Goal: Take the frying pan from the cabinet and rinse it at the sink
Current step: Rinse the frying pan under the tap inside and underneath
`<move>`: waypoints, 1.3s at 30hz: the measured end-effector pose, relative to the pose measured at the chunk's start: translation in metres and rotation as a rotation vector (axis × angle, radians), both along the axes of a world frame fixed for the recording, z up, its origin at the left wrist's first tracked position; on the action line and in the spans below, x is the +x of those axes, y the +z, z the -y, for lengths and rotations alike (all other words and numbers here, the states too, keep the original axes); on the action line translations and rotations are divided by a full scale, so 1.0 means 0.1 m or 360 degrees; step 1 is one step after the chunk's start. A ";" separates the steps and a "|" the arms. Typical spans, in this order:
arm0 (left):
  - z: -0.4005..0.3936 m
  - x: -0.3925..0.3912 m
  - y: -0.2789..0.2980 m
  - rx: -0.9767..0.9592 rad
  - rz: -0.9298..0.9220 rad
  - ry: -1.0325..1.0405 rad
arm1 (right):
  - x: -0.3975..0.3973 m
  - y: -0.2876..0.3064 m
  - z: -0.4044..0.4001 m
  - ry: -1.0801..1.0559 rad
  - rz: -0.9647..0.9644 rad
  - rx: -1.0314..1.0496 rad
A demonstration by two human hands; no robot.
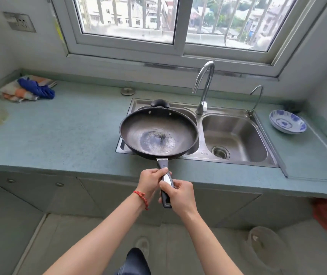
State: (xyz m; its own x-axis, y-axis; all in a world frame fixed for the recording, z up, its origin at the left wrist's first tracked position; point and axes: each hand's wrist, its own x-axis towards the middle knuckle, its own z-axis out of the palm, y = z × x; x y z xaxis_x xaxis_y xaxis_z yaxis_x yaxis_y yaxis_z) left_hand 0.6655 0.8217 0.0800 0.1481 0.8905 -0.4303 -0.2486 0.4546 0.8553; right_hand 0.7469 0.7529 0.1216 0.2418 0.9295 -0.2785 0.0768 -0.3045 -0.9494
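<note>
The pan's handle is gripped by both hands: the left hand is curled round it nearer the bowl, the right hand round its free end. From the grip the pan lies at twelve o'clock, its long axis running straight away from the body, and is held over the left basin of the sink. The tap stands at one o'clock from the pan; a shift rightward is probably needed.

The frying pan hides most of the sink's left basin.
</note>
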 end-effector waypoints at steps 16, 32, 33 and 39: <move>-1.08 0.37 -0.19 -0.0223 -0.0105 -0.0017 | 0.33 -0.10 -1.10 -0.0056 -0.0057 -0.0216; -0.82 0.60 -0.18 -0.0287 -0.0080 0.0102 | 0.59 -0.06 -0.93 0.0050 -0.0073 -0.0275; -0.83 0.60 -0.18 -0.0294 -0.0082 0.0114 | 0.60 -0.06 -0.94 0.0060 -0.0075 -0.0285; -0.96 0.60 -0.21 -0.0330 -0.0046 0.0119 | 0.60 -0.12 -1.12 0.0084 -0.0026 -0.0357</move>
